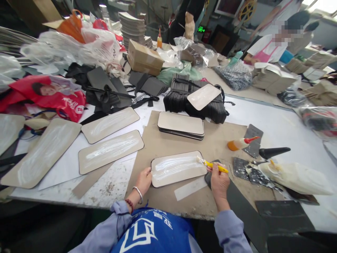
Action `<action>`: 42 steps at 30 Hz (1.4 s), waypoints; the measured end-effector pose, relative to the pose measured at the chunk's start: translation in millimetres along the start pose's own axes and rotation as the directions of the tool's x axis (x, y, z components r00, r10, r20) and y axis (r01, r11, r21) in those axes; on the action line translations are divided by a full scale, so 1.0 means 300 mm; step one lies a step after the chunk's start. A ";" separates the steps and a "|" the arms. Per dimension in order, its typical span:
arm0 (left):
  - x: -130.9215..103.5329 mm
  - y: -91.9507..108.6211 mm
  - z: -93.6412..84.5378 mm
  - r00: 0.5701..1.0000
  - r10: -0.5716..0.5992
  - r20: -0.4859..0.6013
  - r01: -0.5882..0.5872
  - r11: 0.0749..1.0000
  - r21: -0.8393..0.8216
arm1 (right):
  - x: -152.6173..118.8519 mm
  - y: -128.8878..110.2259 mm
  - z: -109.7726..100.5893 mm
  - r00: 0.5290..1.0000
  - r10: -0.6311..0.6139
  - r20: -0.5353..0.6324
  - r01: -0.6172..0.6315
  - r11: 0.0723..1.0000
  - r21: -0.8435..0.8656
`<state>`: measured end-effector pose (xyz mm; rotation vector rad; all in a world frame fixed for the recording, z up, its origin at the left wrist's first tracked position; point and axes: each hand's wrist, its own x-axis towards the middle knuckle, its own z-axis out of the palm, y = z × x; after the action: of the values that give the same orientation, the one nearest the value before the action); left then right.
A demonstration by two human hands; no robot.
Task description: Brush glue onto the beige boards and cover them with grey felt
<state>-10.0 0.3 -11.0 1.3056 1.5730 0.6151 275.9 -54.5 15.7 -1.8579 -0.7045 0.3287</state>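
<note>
A beige rounded-corner panel (179, 174) with a dark edge lies on brown board in front of me, streaked with wet white glue. My left hand (144, 181) grips its left end, the fingers closed at the edge. In my right hand (220, 181) is a yellow-handled brush (216, 166), its bristles touching the panel's right part. Beyond sits a short stack of similar panels (181, 123), bare on top. To the left, glue-streaked panels (112, 151) lie spread out. A strip of pale material (190, 189) rests just below the panel in front of me.
An orange glue bottle (238, 144) with a red nozzle lies at right, near a glue-smeared bag (295, 175). Strapped black bundles (181, 93) stand behind the stack, with a cardboard box (144, 58) farther back. Another person (273, 45) is at the far right.
</note>
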 end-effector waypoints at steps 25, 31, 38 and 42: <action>-0.056 -0.023 -0.005 0.961 -0.228 0.157 0.271 0.891 -0.365 | -0.541 -0.129 0.106 0.736 -0.468 0.489 0.434 0.881 0.190; -0.067 0.013 -0.030 0.952 -0.240 0.187 0.299 0.851 -0.432 | -0.511 -0.146 0.111 0.871 0.160 0.464 -0.331 0.890 0.315; -0.082 0.061 -0.155 0.930 -0.308 0.202 0.368 0.775 -0.513 | -0.241 -0.127 -0.061 0.934 0.297 0.198 -0.357 0.801 0.480; -0.076 0.049 -0.220 0.907 -0.341 0.249 0.422 0.737 -0.528 | -0.130 -0.086 -0.083 0.907 0.336 0.253 -0.399 0.879 0.263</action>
<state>-63.3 -4.1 36.4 0.5300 1.3377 0.6502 250.4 -90.4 45.1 -1.6608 -0.3936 0.8389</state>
